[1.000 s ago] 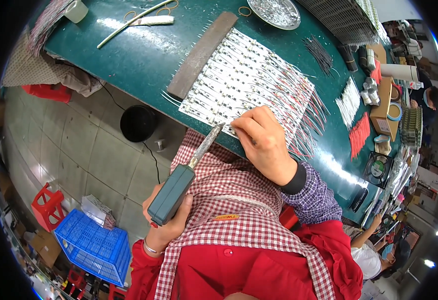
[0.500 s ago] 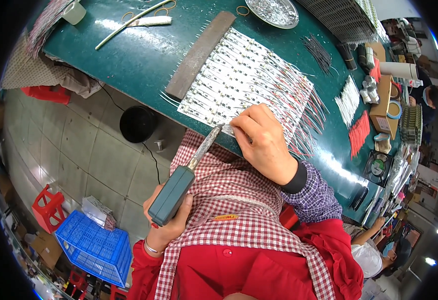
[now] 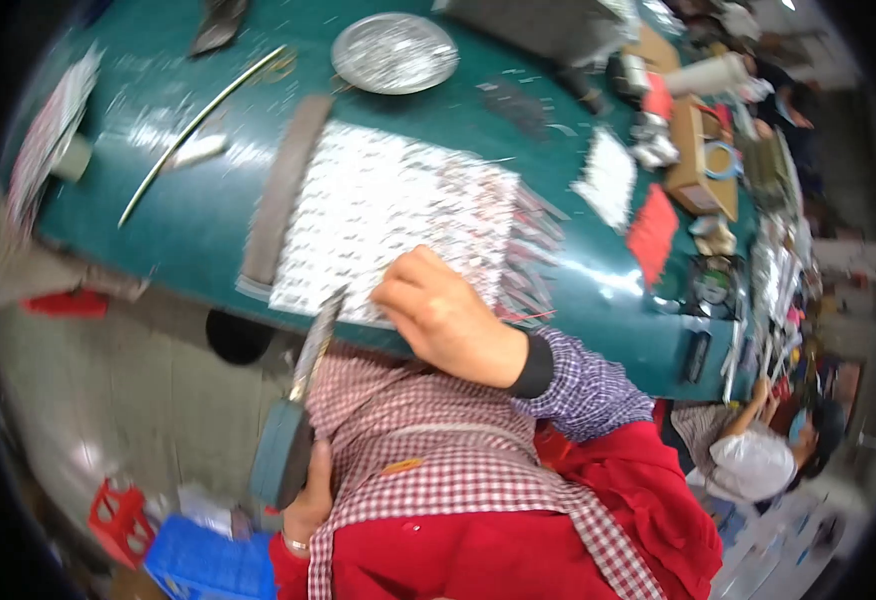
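Note:
My left hand is wrapped round the handle of a dark green soldering gun. Its long metal shaft points up to the near edge of a white panel of small circuit boards. Over that panel, just right of the tip, my right hand has its fingers pinched together. Whatever lies between them is hidden and blurred. Red and white wires fan out from the panel's right side. A flat grey-brown bar rests along its left edge.
Beyond the panel stands a round metal dish of silvery bits. White wires, red wires and a cardboard box lie to the right. A blue crate and red stool are on the floor. Another person sits at right.
The whole view has swung, so the table things appear further left and the picture is blurred. My right fingertips have come a little away from the soldering gun's tip.

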The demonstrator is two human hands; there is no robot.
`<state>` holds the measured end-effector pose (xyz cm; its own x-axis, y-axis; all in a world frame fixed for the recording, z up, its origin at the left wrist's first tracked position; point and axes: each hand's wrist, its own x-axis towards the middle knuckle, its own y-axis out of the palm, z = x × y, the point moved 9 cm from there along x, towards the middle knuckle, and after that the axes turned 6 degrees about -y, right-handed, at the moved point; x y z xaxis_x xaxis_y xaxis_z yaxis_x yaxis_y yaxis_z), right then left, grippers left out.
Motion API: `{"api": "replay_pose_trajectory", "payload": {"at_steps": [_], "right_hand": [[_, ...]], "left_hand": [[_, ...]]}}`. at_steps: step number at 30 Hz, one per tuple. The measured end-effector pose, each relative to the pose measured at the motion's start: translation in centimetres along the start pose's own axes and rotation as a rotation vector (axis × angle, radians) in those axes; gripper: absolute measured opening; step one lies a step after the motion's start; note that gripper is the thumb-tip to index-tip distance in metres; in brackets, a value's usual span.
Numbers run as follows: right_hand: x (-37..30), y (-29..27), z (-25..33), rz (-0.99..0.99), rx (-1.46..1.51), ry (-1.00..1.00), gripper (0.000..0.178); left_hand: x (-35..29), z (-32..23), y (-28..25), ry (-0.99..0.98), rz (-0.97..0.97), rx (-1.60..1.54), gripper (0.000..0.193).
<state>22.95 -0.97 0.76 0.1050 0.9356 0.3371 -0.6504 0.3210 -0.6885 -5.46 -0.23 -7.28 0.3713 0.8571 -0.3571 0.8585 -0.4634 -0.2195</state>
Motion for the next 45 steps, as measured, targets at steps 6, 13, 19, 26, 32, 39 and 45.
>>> {"api": "replay_pose_trajectory", "payload": {"at_steps": [6,13,19,26,32,39,45], "right_hand": [[-5.0,-13.6,-7.4,-0.36,-0.343,0.269,0.013],[-10.7,-21.1,-15.0,-0.338,-0.709,0.385,0.011],[-10.8,-21.1,-17.2,-0.331,-0.575,0.444,0.006],[-10.4,-21.4,-16.7,-0.314,-0.578,0.432,0.006],[-10.0,-21.4,-16.1,-0.284,-0.621,0.34,0.009],[-7.7,-21.9,-13.5,-0.195,-0.715,0.342,0.019],[-2.5,-19.8,-11.5,0.197,-0.976,0.247,0.019]], "left_hand": [[2.0,-4.0,1.0,0.204,-0.054,0.023,0.037],[4.9,-5.7,4.1,0.137,0.079,0.032,0.037],[5.9,-7.3,5.8,0.148,0.092,0.02,0.038],[6.7,-9.1,6.9,0.333,0.189,0.084,0.037],[7.6,-8.9,7.0,0.319,0.167,0.045,0.037],[7.8,-9.7,7.0,0.403,0.18,0.095,0.038],[8.5,-9.6,5.9,0.317,0.128,0.058,0.037]]}}
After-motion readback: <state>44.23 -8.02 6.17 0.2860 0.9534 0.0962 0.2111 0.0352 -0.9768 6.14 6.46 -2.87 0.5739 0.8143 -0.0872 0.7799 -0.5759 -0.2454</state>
